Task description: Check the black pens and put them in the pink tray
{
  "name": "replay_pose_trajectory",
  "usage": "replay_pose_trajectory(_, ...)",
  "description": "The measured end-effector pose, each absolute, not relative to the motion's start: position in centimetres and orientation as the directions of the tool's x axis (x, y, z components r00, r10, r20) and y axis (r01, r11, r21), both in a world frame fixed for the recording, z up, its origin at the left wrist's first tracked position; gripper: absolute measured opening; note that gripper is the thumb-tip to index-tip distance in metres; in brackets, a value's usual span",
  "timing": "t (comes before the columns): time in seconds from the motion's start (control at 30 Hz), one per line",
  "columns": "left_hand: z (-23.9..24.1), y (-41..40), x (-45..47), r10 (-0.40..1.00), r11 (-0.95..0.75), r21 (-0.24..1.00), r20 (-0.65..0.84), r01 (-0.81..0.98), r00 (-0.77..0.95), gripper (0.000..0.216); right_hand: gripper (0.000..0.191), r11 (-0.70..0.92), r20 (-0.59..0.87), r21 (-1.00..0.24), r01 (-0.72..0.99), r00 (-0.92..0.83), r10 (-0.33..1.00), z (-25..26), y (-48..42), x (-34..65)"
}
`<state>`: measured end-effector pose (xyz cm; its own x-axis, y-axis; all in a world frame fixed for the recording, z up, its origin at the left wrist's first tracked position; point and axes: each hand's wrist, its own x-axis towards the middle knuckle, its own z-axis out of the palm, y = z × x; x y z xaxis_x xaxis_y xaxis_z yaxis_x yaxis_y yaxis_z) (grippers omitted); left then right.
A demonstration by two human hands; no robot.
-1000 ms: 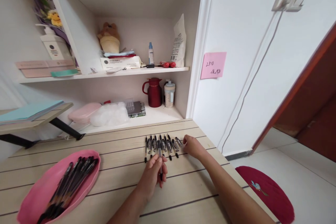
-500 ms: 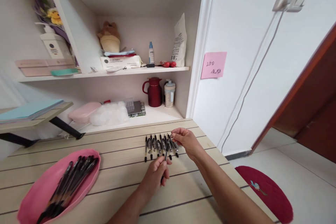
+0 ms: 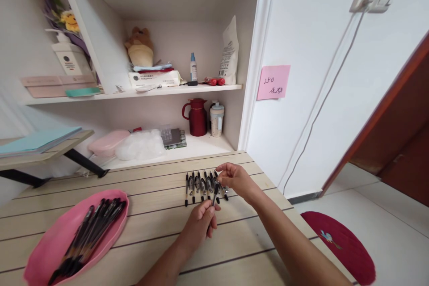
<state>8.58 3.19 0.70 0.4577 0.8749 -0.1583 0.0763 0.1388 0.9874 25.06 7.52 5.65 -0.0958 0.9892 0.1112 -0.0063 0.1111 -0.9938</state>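
Note:
My left hand is closed around a black pen with a clear barrel, its dark end pointing up and away from me. Just beyond that end, the thumb and fingers of my right hand are pinched together; whatever is between them is too small to name. Under and behind both hands, several black pens lie side by side in a row, with small dark clip-like pieces among them. More black pens fill a pink dish to the left.
Beyond the striped table stands a white shelf with a red jug, a cup and a plastic bag. A raised stand is at left, a red stool at right.
The upper end of the pen in my left hand has tipped slightly right, closer to my right fingertips. My right fingers have shifted a little toward it.

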Motion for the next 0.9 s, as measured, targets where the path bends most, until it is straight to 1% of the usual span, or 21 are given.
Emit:
replay_pose_trajectory(0.1,0.4,3.2,8.6,0.879,0.123,0.99,-0.143,0.072,0.455,0.032,0.03,0.111,0.107,-0.992,0.056,-0.075,0.991,5.4,7.6,25.1)
replay_pose_trajectory(0.2,0.2,3.2,8.7,0.887,0.096,0.993,-0.118,0.072,0.447,0.032,0.028,0.077,0.075,-0.991,0.11,-0.025,0.997,5.1,7.7,24.9)
replay_pose_trajectory(0.3,0.2,3.0,8.8,0.893,0.062,0.993,-0.1,0.102,0.439,0.029,0.024,0.032,0.032,-0.994,0.105,-0.002,0.999,5.2,7.5,24.6)
replay_pose_trajectory(0.4,0.5,2.9,8.8,0.898,0.045,0.991,-0.096,0.127,0.429,0.028,0.022,-0.024,-0.028,-0.998,0.054,-0.066,0.997,5.8,7.1,24.7)
replay_pose_trajectory(0.5,0.6,2.9,8.7,0.896,0.039,0.992,-0.089,0.121,0.435,0.028,0.026,-0.085,-0.085,-0.996,0.006,-0.139,0.987,6.4,6.8,25.1)
replay_pose_trajectory(0.57,0.4,3.0,8.7,0.895,0.033,0.993,-0.079,0.11,0.439,0.029,0.027,-0.111,-0.108,-0.994,-0.01,-0.155,0.982,6.6,6.7,25.2)
replay_pose_trajectory(0.73,0.2,3.1,8.8,0.9,0.036,0.993,-0.082,0.114,0.429,0.028,0.023,-0.091,-0.099,-0.994,0.065,-0.119,0.988,6.2,6.8,25.0)
replay_pose_trajectory(0.8,0.3,3.0,8.9,0.9,0.046,0.992,-0.094,0.12,0.426,0.029,0.025,-0.088,-0.099,-0.991,0.097,-0.115,0.988,6.1,6.9,25.0)
replay_pose_trajectory(0.9,0.4,3.0,8.9,0.901,0.057,0.991,-0.105,0.123,0.422,0.029,0.028,-0.092,-0.103,-0.993,0.078,-0.152,0.983,6.1,6.8,25.2)
